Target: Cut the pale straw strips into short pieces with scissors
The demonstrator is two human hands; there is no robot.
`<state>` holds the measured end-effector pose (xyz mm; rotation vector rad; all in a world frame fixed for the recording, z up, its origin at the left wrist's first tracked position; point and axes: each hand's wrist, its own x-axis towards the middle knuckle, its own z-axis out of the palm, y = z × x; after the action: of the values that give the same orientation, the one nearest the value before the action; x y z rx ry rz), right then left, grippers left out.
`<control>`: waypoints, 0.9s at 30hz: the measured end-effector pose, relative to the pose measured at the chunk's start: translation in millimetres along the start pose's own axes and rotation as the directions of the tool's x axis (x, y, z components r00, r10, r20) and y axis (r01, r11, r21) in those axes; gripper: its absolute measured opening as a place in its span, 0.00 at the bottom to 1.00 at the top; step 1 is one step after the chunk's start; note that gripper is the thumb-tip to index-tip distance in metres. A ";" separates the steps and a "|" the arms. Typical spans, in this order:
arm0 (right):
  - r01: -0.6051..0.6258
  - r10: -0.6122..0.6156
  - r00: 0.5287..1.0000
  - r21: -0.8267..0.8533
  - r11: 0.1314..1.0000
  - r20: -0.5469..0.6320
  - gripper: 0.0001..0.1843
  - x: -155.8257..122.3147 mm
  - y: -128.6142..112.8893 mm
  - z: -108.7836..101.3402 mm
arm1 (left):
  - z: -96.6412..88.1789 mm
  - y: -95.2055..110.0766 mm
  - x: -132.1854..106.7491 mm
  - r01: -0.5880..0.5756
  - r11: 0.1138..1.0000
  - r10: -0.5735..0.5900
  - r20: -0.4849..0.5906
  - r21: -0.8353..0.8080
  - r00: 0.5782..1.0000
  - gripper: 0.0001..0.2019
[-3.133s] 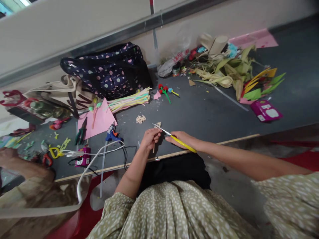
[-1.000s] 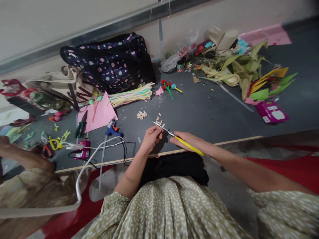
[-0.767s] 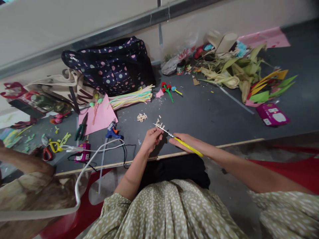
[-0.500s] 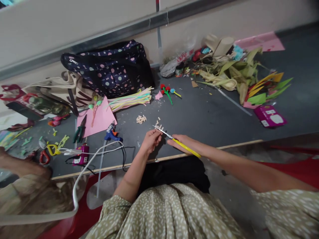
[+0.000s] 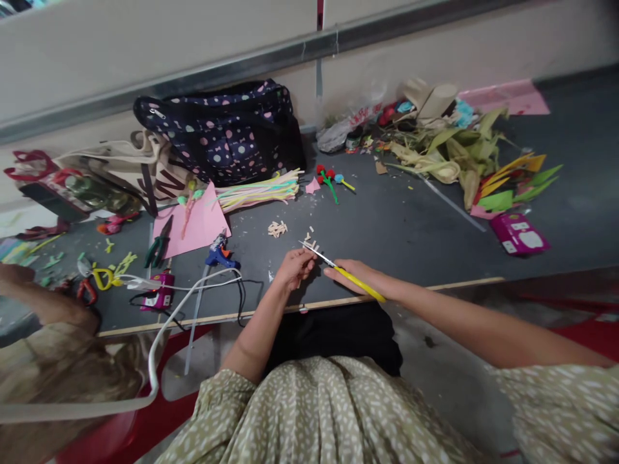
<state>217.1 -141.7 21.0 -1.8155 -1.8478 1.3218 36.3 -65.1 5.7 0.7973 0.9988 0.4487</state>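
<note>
Yellow-handled scissors (image 5: 344, 272) sit just below the centre of the frame, over the near edge of a dark grey surface (image 5: 416, 225). The right hand (image 5: 355, 276) is closed around the yellow handles, and the metal blades point toward the upper left. The left hand (image 5: 296, 266) meets the blades with its fingertips pressed together, pinching something too small to make out. Just above the blade tips lie short tan cut pieces (image 5: 309, 240), with a second little heap (image 5: 277, 228) to their left.

Further left are a blue glue gun (image 5: 220, 256), a pink paper sheet (image 5: 196, 222) and a bundle of pastel strips (image 5: 258, 190). Behind these stands a dark polka-dot bag (image 5: 222, 132). Dried leaves (image 5: 449, 151) and a magenta box (image 5: 525, 233) fill the upper right. Another person's arm (image 5: 29, 303) enters at the left edge.
</note>
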 end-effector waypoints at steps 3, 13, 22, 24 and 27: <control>0.005 -0.005 1.000 -0.009 1.000 0.006 0.26 2.6 2.6 1.3 | 0.5 1.0 -0.8 0.005 1.000 -0.005 0.000 -0.004 1.000 0.11; 0.091 -0.090 0.994 0.025 0.995 -0.065 0.26 2.6 4.1 4.1 | -0.2 -3.6 4.1 -0.029 1.000 0.029 0.009 0.004 1.000 0.10; -0.155 0.158 0.986 0.629 0.762 0.051 0.28 -20.4 5.2 -11.0 | -23.1 10.3 6.8 -0.335 0.902 0.399 -0.229 0.272 0.888 0.11; -0.132 0.141 0.989 0.736 0.664 0.051 0.27 -24.6 7.0 -14.7 | -23.4 19.3 17.1 -0.390 0.843 0.481 -0.191 0.370 0.856 0.11; -0.072 0.095 0.995 0.827 0.558 0.023 0.26 -29.6 9.3 -14.7 | -19.7 32.5 37.6 -0.388 0.741 0.513 -0.089 0.548 0.853 0.10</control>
<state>239.9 -163.4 34.9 -1.3485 -0.8048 1.7666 38.0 -11.7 3.3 1.5260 1.1632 0.7268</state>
